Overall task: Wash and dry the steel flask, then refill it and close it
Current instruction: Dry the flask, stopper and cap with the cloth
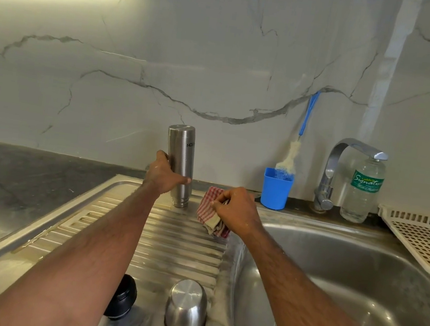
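While left hand (164,174) grips inverted flask (181,164), right hand (235,210) holds cloth (208,212), basin rim (227,249) adjacent

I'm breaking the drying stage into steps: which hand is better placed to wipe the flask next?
The right hand: it already grips the checked cloth right beside the steel flask. The left hand grips the flask, which stands inverted on the drainboard, so it can only steady it.

Single head-worn wide-angle view, looking forward and down over the ribbed stainless-steel sink drainboard (181,243). Close, arm's reach; marble-veined wall behind drainboard, basin to its right.
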Available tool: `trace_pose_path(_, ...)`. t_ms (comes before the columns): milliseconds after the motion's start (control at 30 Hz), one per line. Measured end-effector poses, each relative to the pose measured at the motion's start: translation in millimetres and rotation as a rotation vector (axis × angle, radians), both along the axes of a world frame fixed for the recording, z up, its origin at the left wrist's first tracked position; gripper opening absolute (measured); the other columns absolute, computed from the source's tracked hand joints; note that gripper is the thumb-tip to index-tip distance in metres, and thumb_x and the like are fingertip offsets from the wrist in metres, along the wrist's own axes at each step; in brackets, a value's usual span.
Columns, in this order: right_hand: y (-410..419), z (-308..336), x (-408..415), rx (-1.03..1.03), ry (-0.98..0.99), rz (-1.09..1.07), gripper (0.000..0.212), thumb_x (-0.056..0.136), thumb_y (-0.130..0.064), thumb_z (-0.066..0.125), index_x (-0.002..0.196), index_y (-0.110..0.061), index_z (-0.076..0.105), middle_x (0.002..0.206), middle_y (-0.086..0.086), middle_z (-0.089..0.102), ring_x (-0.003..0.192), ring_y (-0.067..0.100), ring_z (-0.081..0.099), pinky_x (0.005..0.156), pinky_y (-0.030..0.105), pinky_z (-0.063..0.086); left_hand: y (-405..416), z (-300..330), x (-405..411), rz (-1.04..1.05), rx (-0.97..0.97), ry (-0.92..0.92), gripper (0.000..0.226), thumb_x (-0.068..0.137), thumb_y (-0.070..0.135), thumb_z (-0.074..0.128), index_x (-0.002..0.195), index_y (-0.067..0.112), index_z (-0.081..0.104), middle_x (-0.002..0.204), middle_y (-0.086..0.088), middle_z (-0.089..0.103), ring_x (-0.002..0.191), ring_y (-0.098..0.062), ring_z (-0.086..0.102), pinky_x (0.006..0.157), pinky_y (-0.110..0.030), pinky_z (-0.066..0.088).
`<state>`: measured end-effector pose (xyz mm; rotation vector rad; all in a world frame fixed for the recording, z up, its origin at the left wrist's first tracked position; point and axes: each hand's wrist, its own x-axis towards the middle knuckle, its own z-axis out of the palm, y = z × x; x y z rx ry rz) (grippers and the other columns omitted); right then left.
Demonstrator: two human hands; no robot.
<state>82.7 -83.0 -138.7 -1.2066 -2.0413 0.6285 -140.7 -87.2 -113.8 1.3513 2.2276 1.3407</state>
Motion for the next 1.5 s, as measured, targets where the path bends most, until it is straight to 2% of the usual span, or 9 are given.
trace_pose_path(200,-10.1,6.7,1.1,0.018,0.032,-0.002,0.016,0.087,-0.005,0.070,0.093,-0.017,0.079,0.108,-0.005,0.067,0.095,0.003,0.058,0.068,0.013,0.047,-15.5,6.7,0.1,-0.018,-0.022,-0.041,0.090,0.071,0.029,0.093,0.138,0.015,0.035,0.124,-0.009,0.056,0.092,-0.023,0.060,0.057,-0.036,0.056)
trace_pose_path(367,-21.4,12.6,5.1,-0.004,0.116,0.038,0.031,0.088,0.003,0.067,0.102,-0.024,0.071,0.116,-0.002,0.067,0.107,0.010,0.061,0.079,0.019,0.050,-56.8,4.2,-6.2,-0.083,-0.077,-0.085,0.072,0.078,0.039,0.087,0.131,0.020,0.042,0.120,-0.004,0.060,0.103,-0.021,0.063,0.073,-0.045,0.062)
trace_pose_path(500,-38.8,14.7,6.8,-0.098,0.192,0.065,0.060,0.084,0.006,0.071,0.125,-0.033,0.053,0.118,0.003,0.060,0.093,0.010,0.062,0.046,0.016,0.049,-111.1,1.8,-9.5,-0.241,-0.171,-0.066,0.048,0.084,0.053,0.078,0.111,0.018,0.059,0.110,-0.002,0.070,0.098,-0.019,0.069,0.064,-0.035,0.058)
trace_pose_path(567,-47.9,16.6,5.5,-0.088,0.171,0.066,0.063,0.079,0.006,0.075,0.127,-0.028,0.054,0.120,0.003,0.060,0.097,0.012,0.061,0.049,0.016,0.047,-141.9,-1.1,-6.9,-0.332,-0.206,-0.051,0.045,0.085,0.056,0.075,0.102,0.015,0.066,0.100,-0.004,0.075,0.083,-0.014,0.071,0.059,-0.032,0.052)
trace_pose_path(767,-75.6,12.4,1.9,-0.068,0.176,0.070,0.051,0.077,0.000,0.082,0.122,-0.016,0.063,0.114,-0.001,0.057,0.096,0.011,0.058,0.059,0.013,0.044,-217.4,-10.2,-3.9,-0.480,-0.285,-0.029,0.081,0.052,0.084,0.075,0.101,0.020,0.071,0.085,0.000,0.071,0.070,-0.010,0.055,0.053,-0.024,0.036)
trace_pose_path(933,-92.1,10.0,8.0,0.011,0.203,0.065,0.025,0.085,-0.007,0.078,0.107,-0.017,0.073,0.103,0.000,0.071,0.093,0.012,0.067,0.066,0.014,0.048,-246.8,-21.1,-4.3,-0.543,-0.369,-0.074,0.062,0.048,0.052,0.089,0.105,0.032,0.073,0.098,0.001,0.070,0.084,-0.015,0.061,0.063,-0.029,0.045)
trace_pose_path(1100,-102.6,5.4,16.5,0.022,0.282,0.045,0.022,0.095,-0.008,0.065,0.105,-0.027,0.061,0.108,0.002,0.064,0.090,0.014,0.065,0.045,0.016,0.049,-254.4,-34.1,3.0,-0.582,-0.386,0.076,0.052,0.062,0.026,0.097,0.109,0.028,0.075,0.112,0.007,0.074,0.110,-0.012,0.068,0.101,-0.033,0.053)
trace_pose_path(1333,-102.6,-3.3,50.9,-0.083,0.406,-0.008,0.022,0.085,-0.014,0.081,0.099,-0.023,0.068,0.095,-0.005,0.071,0.086,0.007,0.068,0.068,0.023,0.060,-235.5,-5.7,29.1,-0.413,0.138,-0.207,0.052,0.074,0.011,0.087,0.121,0.022,0.068,0.112,-0.003,0.076,0.099,-0.023,0.072,0.065,-0.031,0.055)
trace_pose_path(1500,-97.2,-13.4,106.5,-0.179,0.558,-0.050,0.015,0.084,-0.014,0.081,0.097,-0.019,0.074,0.091,-0.003,0.076,0.088,0.012,0.073,0.077,0.029,0.061,-175.3,-9.4,119.2,-0.569,0.291,-0.453,0.043,0.080,-0.001,0.081,0.118,0.015,0.068,0.114,-0.012,0.074,0.099,-0.029,0.072,0.075,-0.039,0.061)
